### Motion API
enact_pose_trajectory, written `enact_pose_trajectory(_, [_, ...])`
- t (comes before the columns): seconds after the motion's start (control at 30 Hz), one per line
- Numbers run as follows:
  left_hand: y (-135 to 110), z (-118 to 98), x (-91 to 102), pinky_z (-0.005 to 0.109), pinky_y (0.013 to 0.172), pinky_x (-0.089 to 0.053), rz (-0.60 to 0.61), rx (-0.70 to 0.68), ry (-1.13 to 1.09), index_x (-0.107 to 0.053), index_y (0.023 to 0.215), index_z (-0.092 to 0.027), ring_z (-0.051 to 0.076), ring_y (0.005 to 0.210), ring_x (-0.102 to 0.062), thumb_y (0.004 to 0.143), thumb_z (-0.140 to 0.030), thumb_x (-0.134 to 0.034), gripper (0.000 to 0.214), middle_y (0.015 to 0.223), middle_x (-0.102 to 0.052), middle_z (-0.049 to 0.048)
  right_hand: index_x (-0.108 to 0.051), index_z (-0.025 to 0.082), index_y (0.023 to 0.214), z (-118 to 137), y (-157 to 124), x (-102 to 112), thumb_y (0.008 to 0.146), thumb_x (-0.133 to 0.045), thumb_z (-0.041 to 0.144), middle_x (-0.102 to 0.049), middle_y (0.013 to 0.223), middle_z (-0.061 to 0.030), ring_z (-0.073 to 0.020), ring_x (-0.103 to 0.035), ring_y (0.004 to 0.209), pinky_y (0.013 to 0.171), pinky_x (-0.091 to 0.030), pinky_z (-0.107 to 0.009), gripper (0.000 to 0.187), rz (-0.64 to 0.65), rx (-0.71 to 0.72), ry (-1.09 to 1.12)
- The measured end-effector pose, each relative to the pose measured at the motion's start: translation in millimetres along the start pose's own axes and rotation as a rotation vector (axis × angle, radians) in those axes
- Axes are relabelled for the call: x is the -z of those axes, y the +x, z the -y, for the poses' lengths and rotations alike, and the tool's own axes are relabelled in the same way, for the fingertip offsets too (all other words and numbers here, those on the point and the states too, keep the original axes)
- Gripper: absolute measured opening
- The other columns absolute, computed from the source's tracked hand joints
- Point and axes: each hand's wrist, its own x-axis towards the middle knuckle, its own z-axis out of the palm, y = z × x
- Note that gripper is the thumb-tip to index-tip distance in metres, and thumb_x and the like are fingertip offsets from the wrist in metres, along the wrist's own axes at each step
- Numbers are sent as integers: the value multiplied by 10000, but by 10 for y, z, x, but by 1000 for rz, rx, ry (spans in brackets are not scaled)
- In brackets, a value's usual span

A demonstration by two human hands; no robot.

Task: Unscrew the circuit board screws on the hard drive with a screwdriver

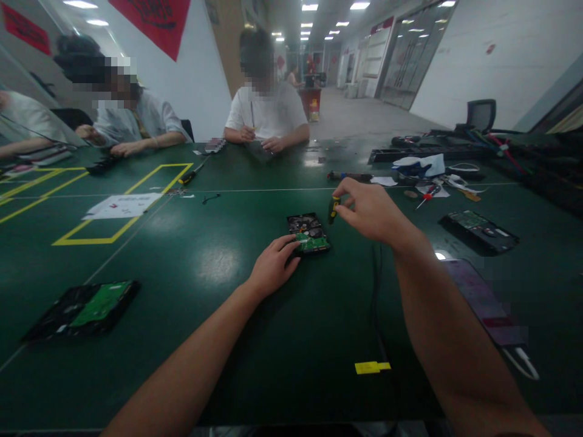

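A hard drive lies on the green table in front of me, its green circuit board facing up. My left hand rests against its near left side, fingers stretched out over the board and thumb apart from them. To the right of the drive, my right hand is closed on the black-and-yellow handle of a screwdriver, pinched between thumb and fingers. That handle hangs just above the table, beside the drive; no shaft can be made out.
Other hard drives lie at near left and right. A phone with a white cable is beside my right forearm. A black cable with a yellow tag runs nearby. Tools and cables clutter the far right; co-workers sit opposite.
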Motion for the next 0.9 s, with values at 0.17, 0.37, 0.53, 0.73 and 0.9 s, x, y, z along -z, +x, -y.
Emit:
enact_pose_trajectory(0.17, [8,-23,21,457,1097,-465,7,-1,-17,-532,1359,-228,258,1306,-522,927,-281,-573,436,1406,-557,101,-608,211,1017,7,8,0,841,-622,196,-726,920,-56,-236,-668,800,765,-450,-359,178,-2,-12,-17])
enact_pose_trajectory(0.37, [15,-32,27,476,1085,-473,4,-2,-38,-531,1356,-247,262,1296,-534,925,-274,-568,433,1394,-568,93,-638,229,1018,21,12,11,879,-615,236,-731,1003,-56,-237,-667,801,786,-457,-375,141,13,-16,-35])
enact_pose_trajectory(0.53, [15,-15,6,453,1089,-471,2,19,-54,-500,1381,-242,249,1285,-544,911,-262,-583,477,1382,-578,91,-632,215,988,20,17,4,870,-640,255,-725,913,-63,-250,-667,801,784,-452,-383,125,-4,-45,-39])
enact_pose_trajectory(0.73, [15,-33,22,440,1106,-455,2,40,-64,-497,1361,-222,242,1288,-542,920,-261,-567,449,1373,-583,99,-607,213,992,49,17,9,858,-656,256,-714,936,-76,-249,-649,785,743,-432,-369,149,-25,-75,-17])
enact_pose_trajectory(0.9, [18,-38,26,454,1098,-463,3,37,-67,-523,1305,-220,245,1288,-543,917,-253,-568,392,1371,-585,98,-623,207,992,30,13,14,853,-656,240,-707,994,-86,-246,-637,804,779,-436,-378,147,-10,-38,-76])
